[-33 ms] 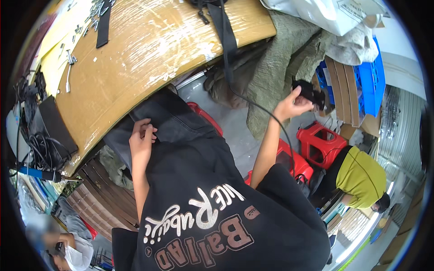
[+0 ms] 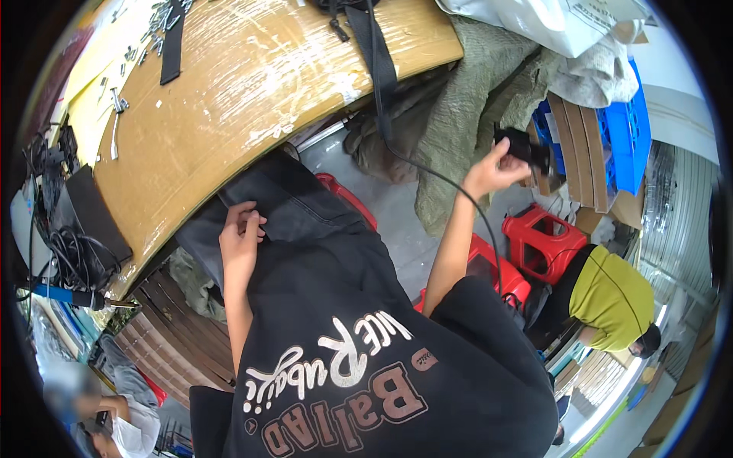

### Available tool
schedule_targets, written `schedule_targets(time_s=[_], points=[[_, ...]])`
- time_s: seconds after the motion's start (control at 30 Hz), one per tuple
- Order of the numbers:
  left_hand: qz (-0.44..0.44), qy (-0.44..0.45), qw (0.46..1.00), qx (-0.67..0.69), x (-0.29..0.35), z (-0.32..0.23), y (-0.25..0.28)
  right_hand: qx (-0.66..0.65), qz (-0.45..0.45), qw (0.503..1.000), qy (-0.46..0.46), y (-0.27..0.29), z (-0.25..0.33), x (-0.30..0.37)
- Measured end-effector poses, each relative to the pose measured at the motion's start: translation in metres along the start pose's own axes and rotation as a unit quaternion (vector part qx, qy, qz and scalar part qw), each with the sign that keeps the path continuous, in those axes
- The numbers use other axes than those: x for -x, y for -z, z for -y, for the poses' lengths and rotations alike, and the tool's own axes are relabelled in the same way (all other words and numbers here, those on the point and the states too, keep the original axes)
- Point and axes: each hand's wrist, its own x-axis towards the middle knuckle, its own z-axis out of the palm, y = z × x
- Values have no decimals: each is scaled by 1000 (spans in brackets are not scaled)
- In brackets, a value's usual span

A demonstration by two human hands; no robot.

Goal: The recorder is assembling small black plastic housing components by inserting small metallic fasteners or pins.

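Arm (image 2: 449,256) outstretched, right hand (image 2: 492,175) grips a black object (image 2: 519,145), slightly shifted since earlier; left hand (image 2: 240,237) stays loosely curled, empty.

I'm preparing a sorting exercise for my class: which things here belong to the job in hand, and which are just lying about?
Job in hand:
black object, exact kind unclear, held in the right hand

Apparently lying about:
small metal parts on the table
black strap beside them
blue-handled tool
red stool
blue crate

Upper right, the right hand (image 2: 492,174) holds a black object (image 2: 525,146); centre left, the left hand (image 2: 241,235) lies over dark trousers (image 2: 294,195).
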Motion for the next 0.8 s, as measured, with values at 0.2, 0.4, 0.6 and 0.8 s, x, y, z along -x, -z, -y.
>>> schedule_targets(time_s=[0.2,0.4,0.6,0.8], points=[[2,-8,1000,-6,3,0,4,320,355,874,-83,-6,-95,7],[-110,6,994,24,43,41,50,230,573,787,4,21,13,62],[-303,13,953,-20,90,46,128,-197,862,459,-81,22,195,73],[-504,-177,845,-34,90,-4,274,-198,673,712,27,-98,279,47]])
